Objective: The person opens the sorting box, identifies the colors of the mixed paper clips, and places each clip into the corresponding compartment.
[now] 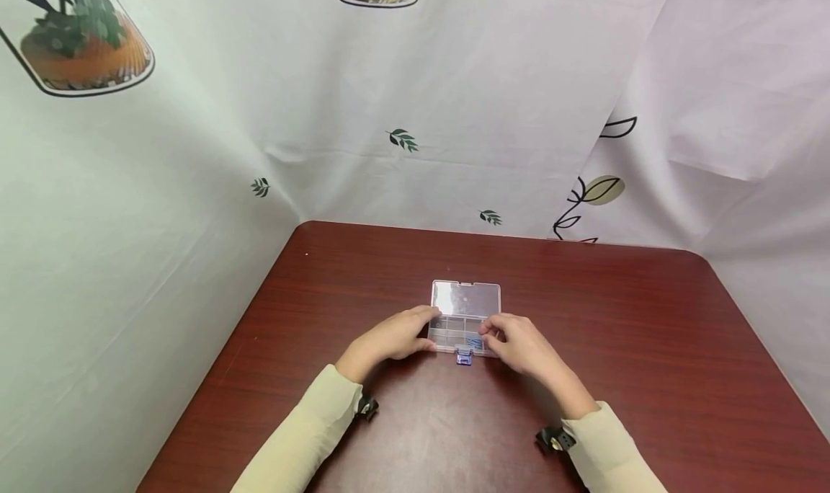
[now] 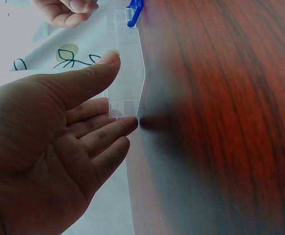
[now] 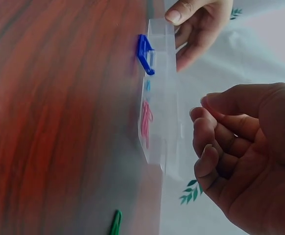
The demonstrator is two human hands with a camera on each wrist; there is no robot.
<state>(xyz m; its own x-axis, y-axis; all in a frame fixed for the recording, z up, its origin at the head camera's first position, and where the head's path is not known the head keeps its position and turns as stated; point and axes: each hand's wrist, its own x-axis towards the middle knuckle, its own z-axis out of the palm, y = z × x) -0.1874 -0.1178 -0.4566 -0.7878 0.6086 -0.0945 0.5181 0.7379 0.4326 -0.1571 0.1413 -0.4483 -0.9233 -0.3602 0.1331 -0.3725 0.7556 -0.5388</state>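
A clear plastic compartment box [image 1: 447,339] lies on the table with its transparent lid [image 1: 465,298] raised at the back and a blue latch [image 1: 463,357] hanging at the front. My left hand [image 1: 400,333] holds the box's left end, thumb at the near corner and fingers farther back. Over the right compartments is my right hand [image 1: 516,342], fingers curled and thumb close to the index fingertip; nothing shows between them. Blue paper clips [image 1: 475,342] lie in a front compartment. In the right wrist view, pink paper clips [image 3: 146,122] show through the front wall.
A green paper clip [image 3: 115,223] lies on the reddish-brown table [image 1: 616,320], to the right of the box. White cloth [image 1: 454,104] with printed leaves hangs behind the table and along its sides.
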